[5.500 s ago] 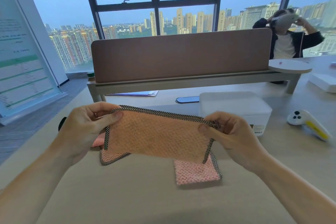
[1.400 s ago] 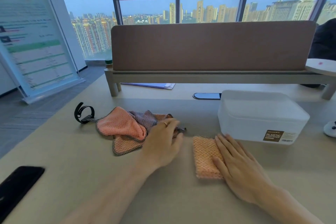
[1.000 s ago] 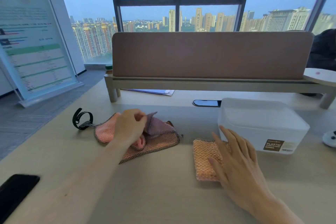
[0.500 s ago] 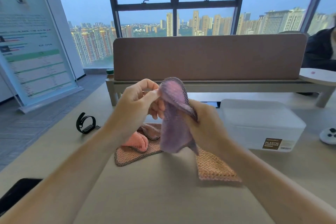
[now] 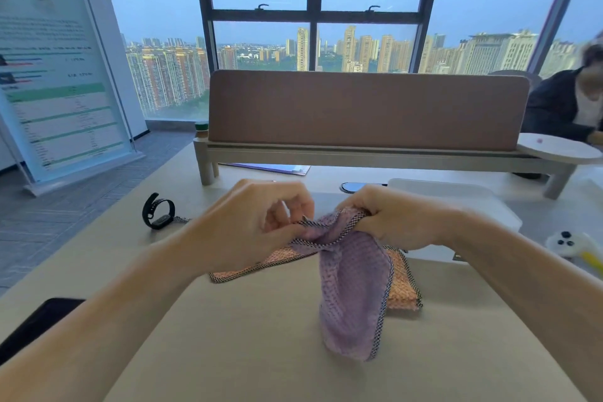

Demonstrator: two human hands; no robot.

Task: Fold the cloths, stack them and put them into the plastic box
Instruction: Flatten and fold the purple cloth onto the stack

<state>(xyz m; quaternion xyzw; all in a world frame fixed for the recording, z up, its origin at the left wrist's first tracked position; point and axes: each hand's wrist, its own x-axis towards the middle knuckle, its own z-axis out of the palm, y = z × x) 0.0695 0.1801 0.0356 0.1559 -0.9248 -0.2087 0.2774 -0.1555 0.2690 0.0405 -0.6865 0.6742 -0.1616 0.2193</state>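
A purple cloth [image 5: 354, 297] with a checked hem hangs above the table, crumpled at its top edge. My left hand [image 5: 257, 225] pinches that edge on the left, and my right hand [image 5: 391, 222] grips it on the right. Behind the hanging cloth lies a folded orange cloth [image 5: 403, 284] on the table. An unfolded orange cloth [image 5: 251, 269] lies partly hidden under my left hand. The white plastic box [image 5: 483, 205] with its lid on stands behind my right hand.
A black wristband [image 5: 158, 212] lies at the left, a dark phone [image 5: 39, 323] near the front left edge. A white controller [image 5: 574, 246] sits at the right. A brown divider on a low shelf [image 5: 368, 111] crosses the back. A person sits at the far right.
Both hands have lowered the purple cloth and moved apart along its top edge, so it hangs longer toward the table.
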